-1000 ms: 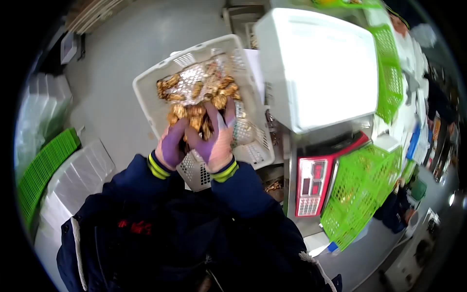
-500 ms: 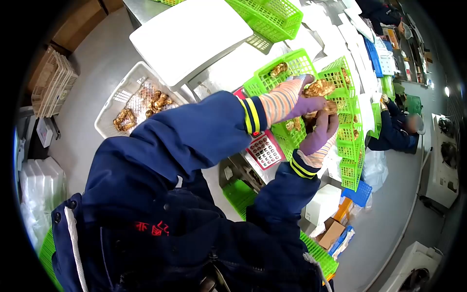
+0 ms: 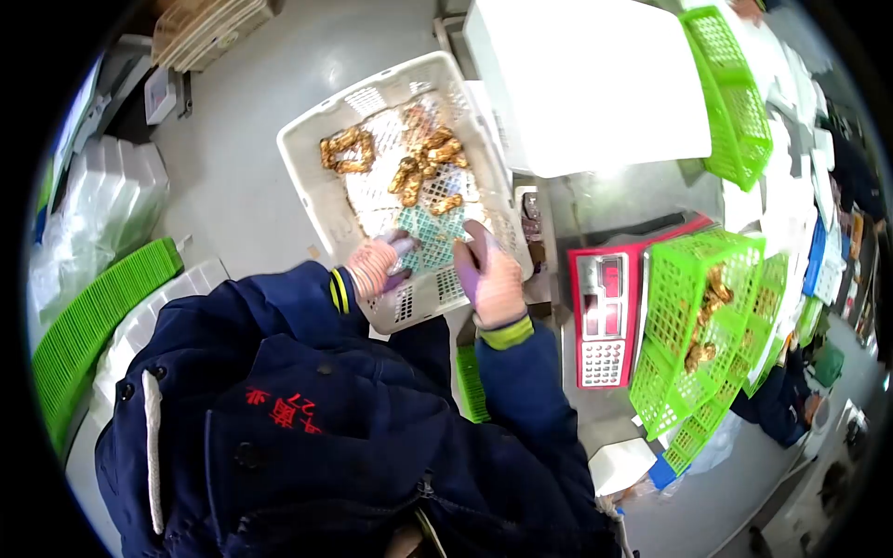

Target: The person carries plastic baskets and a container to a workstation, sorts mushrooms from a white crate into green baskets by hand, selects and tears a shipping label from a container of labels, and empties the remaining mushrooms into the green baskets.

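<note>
My left hand (image 3: 381,264), in a striped glove with purple fingers, is over the near-left edge of the white perforated crate (image 3: 308,181); its fingers are apart and hold nothing. Near the crate's right side, my right hand (image 3: 488,276) has its thumb and fingers apart, with nothing between them. Golden-brown knobbly pieces (image 3: 430,153) lie in the crate's middle, and more brown pieces (image 3: 348,151) are at its far left. A green basket (image 3: 672,307) on the red scale (image 3: 599,316) holds several brown pieces (image 3: 712,307).
A large white box (image 3: 595,84) stands beyond the scale. Green baskets (image 3: 735,102) line the right side. Stacked green trays (image 3: 102,321) and clear plastic-wrapped boxes (image 3: 102,209) are at the left. A co-worker (image 3: 779,405) is at the far right.
Both hands went from the crate to the green baskets with brown pieces, then came back empty to the crate. Brown pieces now lie in the basket on the scale, and fewer are in the crate.
</note>
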